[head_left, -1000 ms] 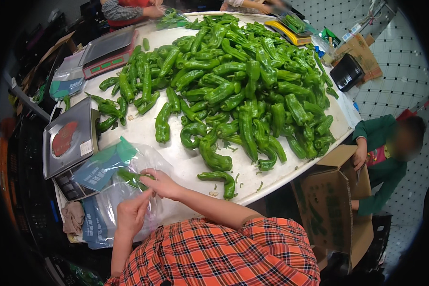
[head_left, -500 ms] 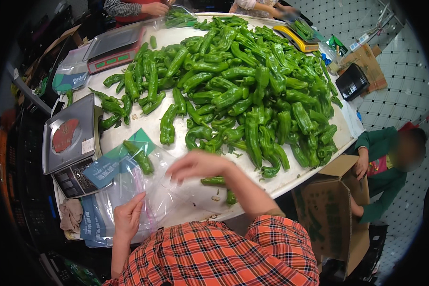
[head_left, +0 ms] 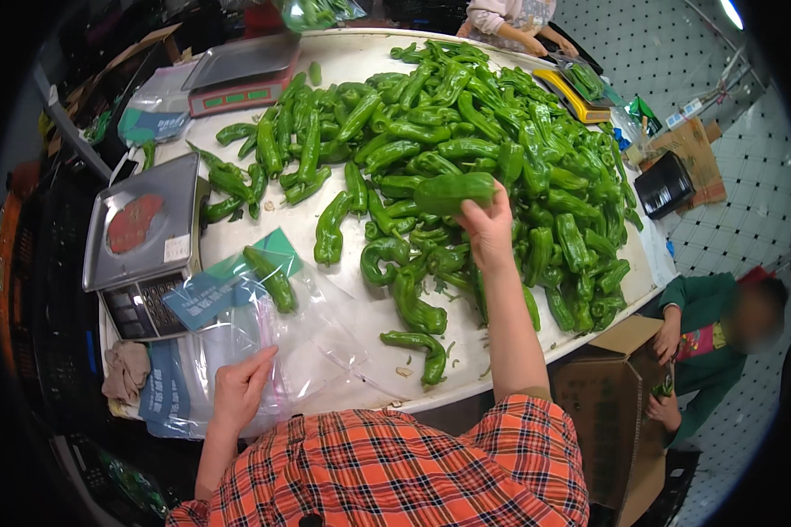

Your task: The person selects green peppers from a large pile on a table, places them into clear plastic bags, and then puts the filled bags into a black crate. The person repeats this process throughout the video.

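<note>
My right hand (head_left: pixel 489 230) is raised over the heap of long green peppers (head_left: pixel 431 114), with its thumb and fingers closed on one green pepper (head_left: pixel 448 191). Near the table's front edge, my left hand (head_left: pixel 240 391) pinches the opening of a clear plastic bag (head_left: pixel 312 329) with a blue-green printed end. A single pepper (head_left: pixel 271 279) lies within the flat bag. Just right of the bag, a curved pepper (head_left: pixel 426 347) rests on the white table (head_left: pixel 351 294), apart from the heap.
On the left stand a metal-topped scale (head_left: pixel 145 220), a red scale (head_left: pixel 242 75) behind it and a brown cloth (head_left: pixel 126 371). A yellow scale (head_left: pixel 574 95) sits at the far right. Beyond the right edge, a person in green (head_left: pixel 707 351) handles something by a cardboard box (head_left: pixel 611 413).
My right hand has moved away from the bag, up and right, and now holds a pepper. My left hand has stayed at the bag. At the far side, a filled bag has been lifted.
</note>
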`<state>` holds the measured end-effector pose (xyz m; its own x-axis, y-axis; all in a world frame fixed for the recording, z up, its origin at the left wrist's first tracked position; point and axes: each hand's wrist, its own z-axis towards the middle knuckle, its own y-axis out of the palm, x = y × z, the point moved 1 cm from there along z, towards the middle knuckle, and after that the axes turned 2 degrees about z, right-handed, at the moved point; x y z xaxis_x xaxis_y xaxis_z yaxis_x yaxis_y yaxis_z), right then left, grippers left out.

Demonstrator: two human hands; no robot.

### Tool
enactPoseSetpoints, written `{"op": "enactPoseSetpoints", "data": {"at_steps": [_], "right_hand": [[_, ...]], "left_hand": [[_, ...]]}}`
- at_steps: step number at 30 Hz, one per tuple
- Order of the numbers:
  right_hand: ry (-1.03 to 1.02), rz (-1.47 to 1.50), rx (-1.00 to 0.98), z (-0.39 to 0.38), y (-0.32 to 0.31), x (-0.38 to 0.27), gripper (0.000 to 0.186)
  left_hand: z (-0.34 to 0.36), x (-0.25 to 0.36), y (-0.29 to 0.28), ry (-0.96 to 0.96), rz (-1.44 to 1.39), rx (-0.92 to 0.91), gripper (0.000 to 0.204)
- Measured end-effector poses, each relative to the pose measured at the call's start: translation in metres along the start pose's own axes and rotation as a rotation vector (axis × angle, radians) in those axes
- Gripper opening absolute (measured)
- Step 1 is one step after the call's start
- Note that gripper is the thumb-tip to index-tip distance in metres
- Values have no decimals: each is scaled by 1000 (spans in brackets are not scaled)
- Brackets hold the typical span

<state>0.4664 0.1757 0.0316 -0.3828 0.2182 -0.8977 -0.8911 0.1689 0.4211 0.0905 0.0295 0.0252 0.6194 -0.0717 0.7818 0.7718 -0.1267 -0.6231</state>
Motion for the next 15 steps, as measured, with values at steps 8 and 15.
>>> {"op": "enactPoseSetpoints", "data": {"at_steps": [8, 15], "right_hand": [[107, 492, -200, -65, 43, 2, 60], [39, 45, -646, -148, 108, 43, 56]], "left_hand": [[5, 10, -4, -2, -63, -30, 22], [20, 5, 2, -62, -322, 12, 23]]}}
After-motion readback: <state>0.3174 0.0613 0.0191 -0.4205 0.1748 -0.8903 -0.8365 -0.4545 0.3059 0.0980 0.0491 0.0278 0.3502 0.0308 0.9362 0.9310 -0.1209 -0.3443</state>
